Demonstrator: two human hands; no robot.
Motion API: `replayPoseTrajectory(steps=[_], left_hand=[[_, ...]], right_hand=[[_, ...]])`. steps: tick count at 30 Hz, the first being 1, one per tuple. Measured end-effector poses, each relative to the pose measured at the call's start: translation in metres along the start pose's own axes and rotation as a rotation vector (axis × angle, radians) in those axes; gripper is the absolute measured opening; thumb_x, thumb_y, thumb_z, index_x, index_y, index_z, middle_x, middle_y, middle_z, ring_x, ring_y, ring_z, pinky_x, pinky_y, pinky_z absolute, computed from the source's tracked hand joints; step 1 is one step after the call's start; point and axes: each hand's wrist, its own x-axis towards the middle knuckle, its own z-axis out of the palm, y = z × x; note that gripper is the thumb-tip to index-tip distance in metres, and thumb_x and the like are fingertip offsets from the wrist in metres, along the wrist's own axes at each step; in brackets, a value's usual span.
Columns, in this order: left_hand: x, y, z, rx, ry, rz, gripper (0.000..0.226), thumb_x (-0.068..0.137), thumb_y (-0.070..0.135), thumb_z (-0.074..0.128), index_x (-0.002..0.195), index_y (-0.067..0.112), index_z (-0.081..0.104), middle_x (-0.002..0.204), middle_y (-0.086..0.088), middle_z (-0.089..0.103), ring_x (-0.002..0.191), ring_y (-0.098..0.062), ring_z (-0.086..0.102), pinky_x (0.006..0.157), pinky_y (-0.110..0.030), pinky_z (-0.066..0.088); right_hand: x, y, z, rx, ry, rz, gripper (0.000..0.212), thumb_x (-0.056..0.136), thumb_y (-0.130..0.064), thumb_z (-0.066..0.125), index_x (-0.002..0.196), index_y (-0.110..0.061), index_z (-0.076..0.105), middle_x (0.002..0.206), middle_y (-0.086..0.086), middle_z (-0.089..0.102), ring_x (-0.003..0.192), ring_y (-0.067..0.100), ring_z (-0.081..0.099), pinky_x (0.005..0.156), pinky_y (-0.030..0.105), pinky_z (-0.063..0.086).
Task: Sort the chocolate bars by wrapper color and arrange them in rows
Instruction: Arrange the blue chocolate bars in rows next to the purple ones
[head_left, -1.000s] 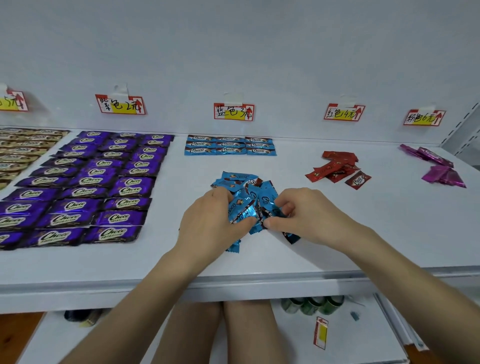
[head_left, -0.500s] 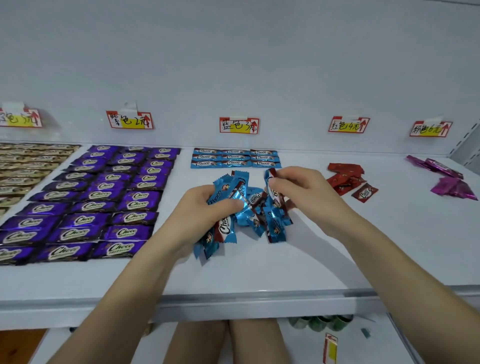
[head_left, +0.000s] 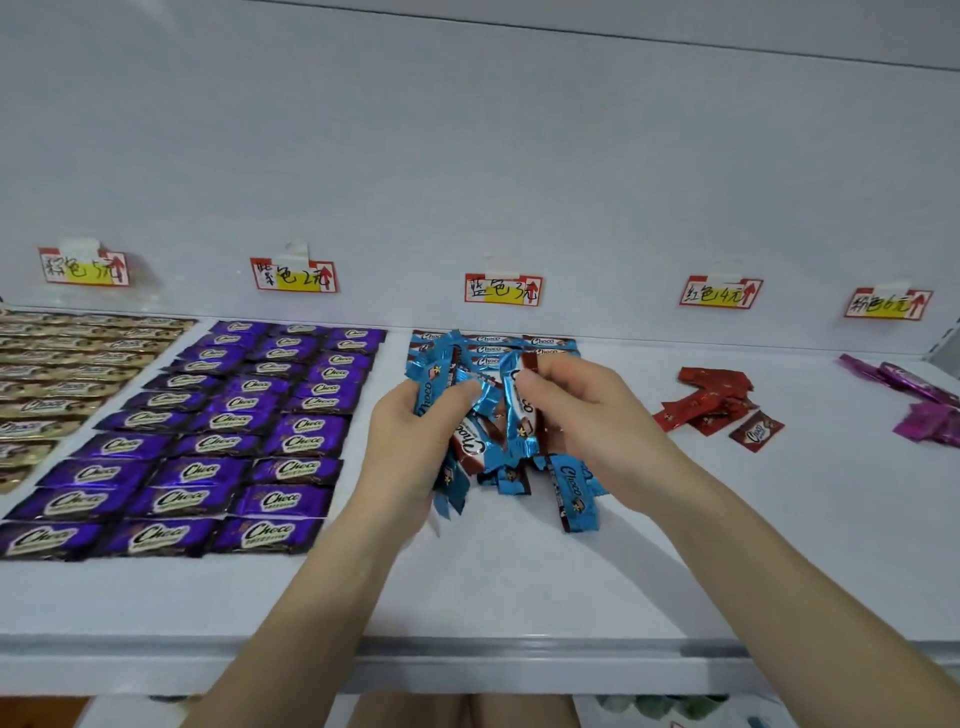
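My left hand (head_left: 415, 436) grips a bunch of blue-wrapped chocolate bars (head_left: 441, 379) above the white shelf (head_left: 519, 587). My right hand (head_left: 587, 415) pinches one blue bar (head_left: 519, 410) out of that bunch. Other loose blue bars (head_left: 574, 488) lie under my hands. Behind them a short row of blue bars (head_left: 545, 343) is laid out below the blue tag (head_left: 503, 289). Purple bars (head_left: 234, 431) fill neat rows on the left, gold bars (head_left: 57, 374) at the far left.
A loose heap of red bars (head_left: 711, 400) lies right of my hands, and pink bars (head_left: 919, 405) at the far right. Price tags hang along the back wall, including a purple tag (head_left: 293, 274) and a red tag (head_left: 719, 292). The shelf's front edge (head_left: 467, 660) runs near me.
Both hands lifted the blue bars off the shelf and moved them toward the back row. The view tilted upward.
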Motion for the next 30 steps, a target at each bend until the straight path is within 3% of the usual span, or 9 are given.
replayPoseTrajectory(steps=[3, 5, 12, 15, 17, 20, 23, 27, 30], left_hand=[[-0.001, 0.003, -0.002, 0.019, 0.01, -0.016, 0.001, 0.087, 0.014, 0.061, 0.087, 0.015, 0.062, 0.079, -0.009, 0.073, 0.071, -0.024, 0.07, 0.073, -0.044, 0.056], [-0.003, 0.006, -0.004, 0.018, -0.002, -0.022, 0.004, 0.086, 0.015, 0.063, 0.088, 0.013, 0.06, 0.08, -0.011, 0.073, 0.071, -0.025, 0.071, 0.079, -0.048, 0.054], [-0.009, 0.008, -0.01, 0.054, -0.082, 0.005, 0.017, 0.084, 0.027, 0.062, 0.098, 0.016, 0.062, 0.081, -0.003, 0.074, 0.076, -0.021, 0.072, 0.073, -0.043, 0.056], [-0.01, 0.007, -0.012, 0.093, -0.052, 0.041, 0.009, 0.083, 0.02, 0.066, 0.091, 0.02, 0.061, 0.076, 0.001, 0.074, 0.071, -0.018, 0.072, 0.062, -0.034, 0.059], [-0.009, 0.006, -0.014, 0.105, 0.018, 0.048, 0.009, 0.083, 0.017, 0.068, 0.086, 0.02, 0.06, 0.073, 0.002, 0.073, 0.069, -0.018, 0.071, 0.064, -0.037, 0.058], [-0.006, 0.007, -0.02, 0.096, 0.084, 0.037, 0.011, 0.083, 0.017, 0.068, 0.083, 0.019, 0.058, 0.065, 0.008, 0.071, 0.059, -0.01, 0.069, 0.056, -0.031, 0.057], [-0.006, 0.007, -0.024, 0.084, 0.095, 0.016, 0.011, 0.083, 0.018, 0.068, 0.083, 0.019, 0.057, 0.061, 0.01, 0.07, 0.054, -0.007, 0.067, 0.048, -0.025, 0.053], [-0.006, 0.004, -0.03, 0.063, 0.121, -0.032, 0.01, 0.083, 0.018, 0.068, 0.084, 0.018, 0.058, 0.057, 0.009, 0.068, 0.049, -0.006, 0.064, 0.043, -0.02, 0.051], [-0.003, 0.001, -0.034, 0.048, 0.159, -0.069, 0.009, 0.083, 0.022, 0.068, 0.086, 0.016, 0.061, 0.062, 0.005, 0.07, 0.051, -0.007, 0.065, 0.046, -0.022, 0.052]], right_hand=[[0.0, -0.005, -0.006, 0.053, -0.027, -0.017, 0.016, 0.095, -0.023, 0.046, 0.105, -0.022, 0.059, 0.095, 0.007, 0.067, 0.073, 0.016, 0.07, 0.062, 0.03, 0.058], [-0.001, -0.009, -0.011, -0.011, -0.024, -0.051, 0.015, 0.093, -0.022, 0.049, 0.103, -0.029, 0.058, 0.087, 0.0, 0.064, 0.059, 0.007, 0.064, 0.053, 0.02, 0.051], [0.004, -0.014, -0.01, -0.239, -0.033, -0.165, 0.005, 0.081, -0.023, 0.066, 0.08, -0.025, 0.061, 0.07, -0.006, 0.064, 0.048, 0.002, 0.055, 0.045, 0.014, 0.042], [0.005, -0.016, -0.007, -0.271, -0.047, -0.218, 0.009, 0.082, -0.021, 0.065, 0.081, -0.03, 0.063, 0.076, -0.011, 0.065, 0.058, 0.001, 0.06, 0.051, 0.013, 0.046], [0.006, -0.015, -0.008, -0.333, -0.071, -0.258, 0.016, 0.08, -0.024, 0.067, 0.085, -0.038, 0.061, 0.086, -0.018, 0.063, 0.08, 0.001, 0.062, 0.067, 0.019, 0.051], [0.005, -0.011, -0.01, -0.558, -0.092, -0.417, 0.023, 0.077, -0.022, 0.072, 0.094, -0.035, 0.065, 0.097, -0.028, 0.056, 0.097, -0.008, 0.051, 0.078, 0.013, 0.044], [0.009, -0.003, -0.009, -0.667, -0.051, -0.529, 0.023, 0.075, -0.017, 0.074, 0.098, -0.018, 0.071, 0.099, -0.023, 0.056, 0.1, -0.009, 0.048, 0.085, 0.006, 0.039], [0.02, 0.001, -0.003, -0.733, -0.092, -0.482, 0.018, 0.077, -0.016, 0.073, 0.094, -0.018, 0.071, 0.099, -0.02, 0.058, 0.097, 0.001, 0.053, 0.087, 0.013, 0.038], [0.031, 0.003, 0.0, -0.727, -0.147, -0.432, 0.017, 0.08, -0.017, 0.07, 0.096, -0.022, 0.07, 0.093, -0.022, 0.06, 0.088, -0.008, 0.052, 0.078, 0.006, 0.038]])
